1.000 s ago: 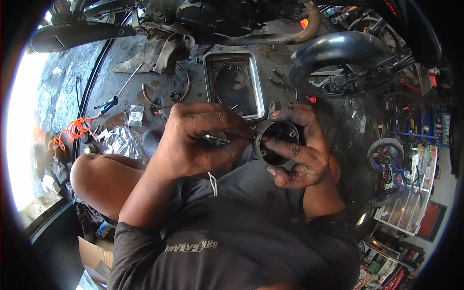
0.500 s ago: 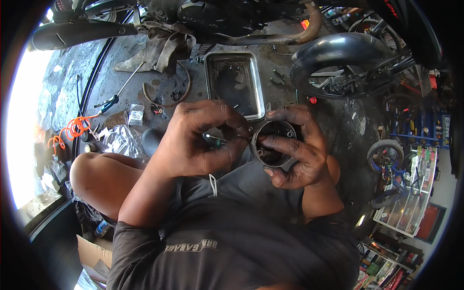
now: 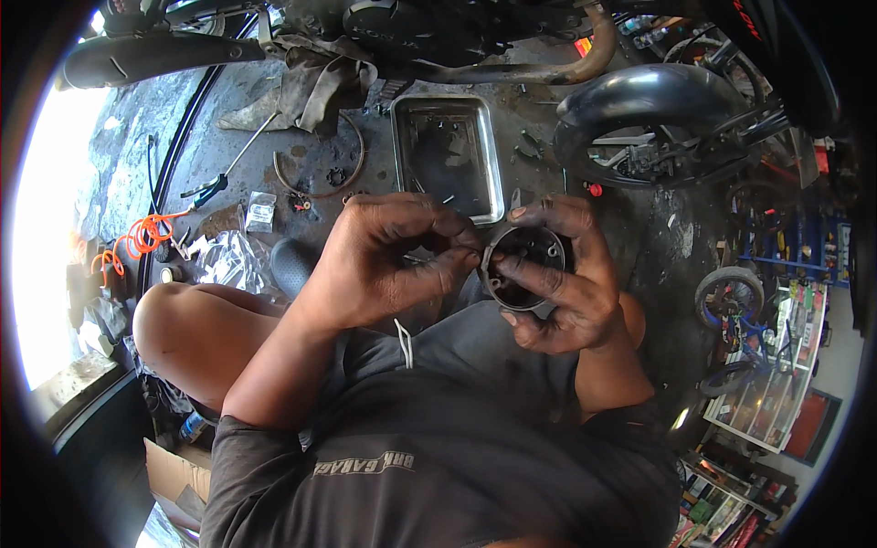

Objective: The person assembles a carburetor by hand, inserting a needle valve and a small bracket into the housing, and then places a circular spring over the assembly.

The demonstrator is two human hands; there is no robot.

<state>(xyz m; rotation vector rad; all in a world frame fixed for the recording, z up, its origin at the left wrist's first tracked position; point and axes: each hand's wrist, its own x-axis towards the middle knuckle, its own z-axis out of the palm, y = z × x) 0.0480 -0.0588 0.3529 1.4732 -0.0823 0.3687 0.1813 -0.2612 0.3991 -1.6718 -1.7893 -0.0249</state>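
Observation:
In the middle of the head view my right hand grips a round, hollow metal housing, with a finger reaching inside it and other fingers around its rim. My left hand is pinched at the housing's left side; whatever is between those fingertips is too small or hidden to name. A shallow metal tray with dark grime and small bits in it lies just beyond my hands.
A motorcycle exhaust pipe and wheel stand ahead. A rag, screwdriver, pliers, orange coiled hose and plastic wrapping lie on the floor. A small bicycle and shelving are at right.
My left fingertips have shifted slightly at the housing's left side, and the housing has turned a little. Both hands otherwise stay in nearly the same place.

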